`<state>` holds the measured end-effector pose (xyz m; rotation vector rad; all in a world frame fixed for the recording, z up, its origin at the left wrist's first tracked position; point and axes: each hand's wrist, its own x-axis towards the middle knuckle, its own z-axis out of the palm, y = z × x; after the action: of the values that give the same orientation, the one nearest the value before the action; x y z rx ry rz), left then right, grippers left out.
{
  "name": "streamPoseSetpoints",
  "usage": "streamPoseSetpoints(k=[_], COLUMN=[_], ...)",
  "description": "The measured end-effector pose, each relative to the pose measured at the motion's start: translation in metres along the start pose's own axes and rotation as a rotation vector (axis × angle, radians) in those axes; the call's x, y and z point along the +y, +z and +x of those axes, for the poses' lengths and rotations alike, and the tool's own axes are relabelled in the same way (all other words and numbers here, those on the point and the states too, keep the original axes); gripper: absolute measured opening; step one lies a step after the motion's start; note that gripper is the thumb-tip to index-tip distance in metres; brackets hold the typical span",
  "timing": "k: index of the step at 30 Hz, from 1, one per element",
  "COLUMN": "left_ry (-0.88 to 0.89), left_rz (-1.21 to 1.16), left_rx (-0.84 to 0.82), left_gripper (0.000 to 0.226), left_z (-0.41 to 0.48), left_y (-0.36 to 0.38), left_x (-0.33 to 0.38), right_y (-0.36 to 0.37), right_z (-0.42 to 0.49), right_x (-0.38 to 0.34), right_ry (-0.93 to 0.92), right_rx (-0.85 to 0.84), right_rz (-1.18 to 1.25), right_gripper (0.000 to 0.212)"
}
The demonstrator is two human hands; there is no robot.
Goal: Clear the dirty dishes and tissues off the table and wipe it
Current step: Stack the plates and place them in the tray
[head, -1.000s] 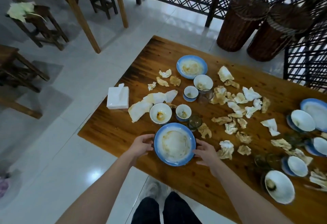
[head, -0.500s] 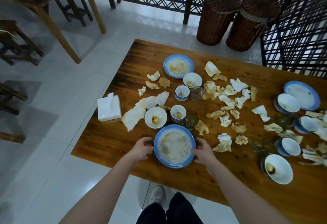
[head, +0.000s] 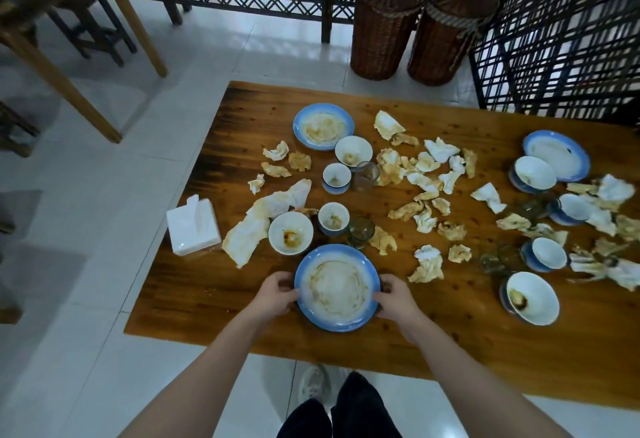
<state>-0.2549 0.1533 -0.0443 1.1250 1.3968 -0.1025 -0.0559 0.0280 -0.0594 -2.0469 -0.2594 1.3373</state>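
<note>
The head view shows a job that looks only just begun. The left hand [head: 277, 294] and right hand [head: 394, 299] curl their fingers round the rim of one blue plate [head: 336, 287], in the lower middle, by the near edge of the table [head: 194, 292]. Nothing looks cleared or wiped yet. I count three blue plates, about four white bowls [head: 291, 233], one tissue box [head: 192, 226], and too many dirty tissues [head: 426, 221] to count.

I see: table [head: 194, 299] varnished wood, semi-gloss, grain showing; plate [head: 337, 287] w/ blue rim, glazed ceramic, glossy, smeared; tissues [head: 429, 266] crumpled paper, matt; baskets [head: 384, 22] rough woven wicker; floor [head: 86, 229] glossy tile; tumbler [head: 360, 231] clear glass.
</note>
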Motion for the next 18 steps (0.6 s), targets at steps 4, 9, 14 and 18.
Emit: streamPoseSetpoints(k=[4, 9, 14, 18], left_ry=[0.052, 0.106, 0.155, 0.167], left_rz=[-0.014, -0.015, 0.012, 0.062], left_rx=[-0.021, -0.089, -0.192, -0.245], left_gripper=[0.048, 0.048, 0.049, 0.051], left_z=[-0.007, -0.017, -0.028, -0.042], left_y=[0.001, 0.016, 0.05, 0.088], left_x=[0.006, 0.023, 0.051, 0.077], right_y=[-0.005, -0.023, -0.062, -0.096], right_z=[-0.015, -0.042, -0.07, -0.092], right_x=[0.0, 0.002, 0.015, 0.032], right_ry=[0.01, 0.015, -0.034, -0.086], right_rx=[0.017, 0.093, 0.201, 0.299], right_rz=[0.029, 0.116, 0.217, 0.279], right_gripper=[0.033, 0.026, 0.024, 0.022])
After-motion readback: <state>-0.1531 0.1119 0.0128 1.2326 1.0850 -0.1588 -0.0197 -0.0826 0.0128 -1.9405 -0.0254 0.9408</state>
